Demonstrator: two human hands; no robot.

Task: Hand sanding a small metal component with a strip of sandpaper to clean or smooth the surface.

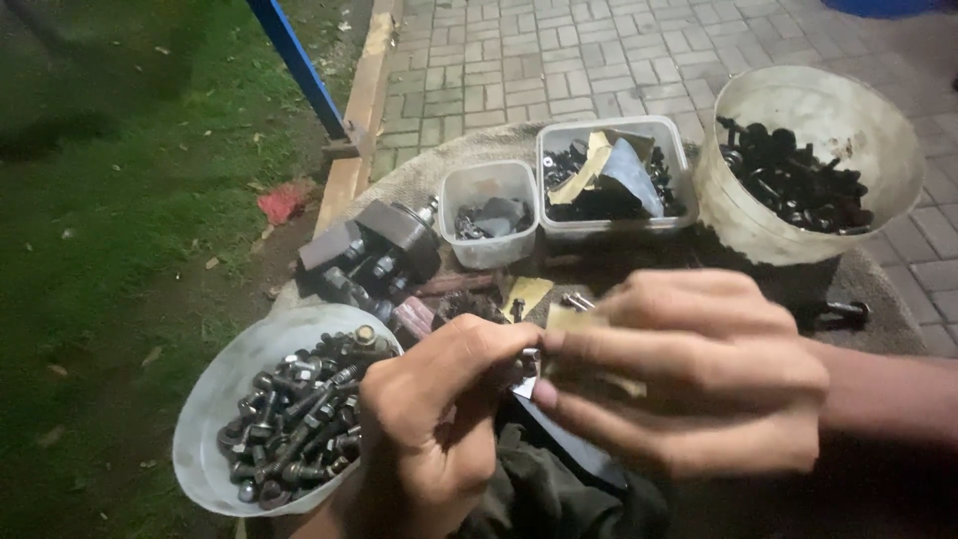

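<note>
Outdoors at night, between grass and brick paving, a cloth-covered counter point(419, 175) carries containers of hardware. The left hand point(429, 419) has its grip pinched on a small metal bolt point(529, 361) at mid-frame, just above a dark cloth. The right hand point(699, 374) meets it there, its grip clenched on a folded piece of sandpaper point(571, 321) pressed against the bolt. Beside the left hand sits a white bowl point(215, 399) of bolts. Two clear plastic tubs point(489, 215) and a white bucket point(808, 110) of dark bolts stand behind.

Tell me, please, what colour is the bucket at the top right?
The bucket is white, somewhat dirty, seen in the head view.
</note>
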